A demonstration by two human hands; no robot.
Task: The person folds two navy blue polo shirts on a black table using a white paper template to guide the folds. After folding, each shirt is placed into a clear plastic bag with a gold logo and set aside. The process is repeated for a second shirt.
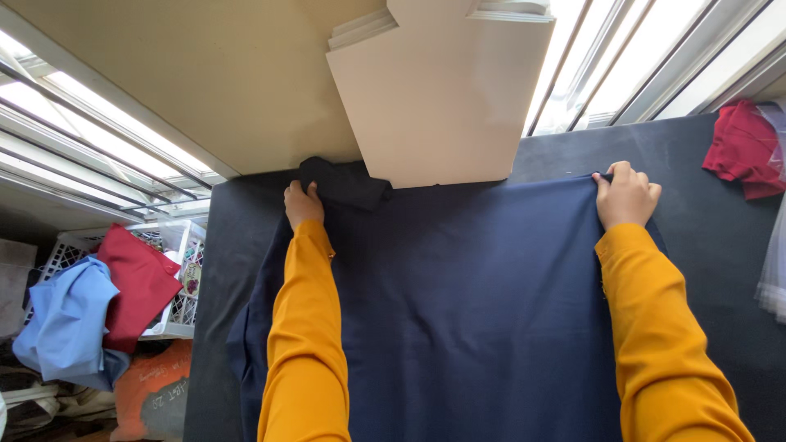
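Observation:
A dark navy garment (467, 303) lies spread flat on a black table (704, 245). My left hand (303, 203) grips its far left corner, where the cloth is bunched into a dark fold (344, 182). At the far right corner, my right hand (626, 195) pinches the garment's top edge. Both arms wear mustard-yellow sleeves and reach across the cloth.
A stack of white boards (442, 90) leans against the beige wall just beyond the garment. A red cloth (743, 147) lies at the table's far right beside clear plastic (774, 270). Left of the table, a white basket (176, 278) holds red and light blue garments.

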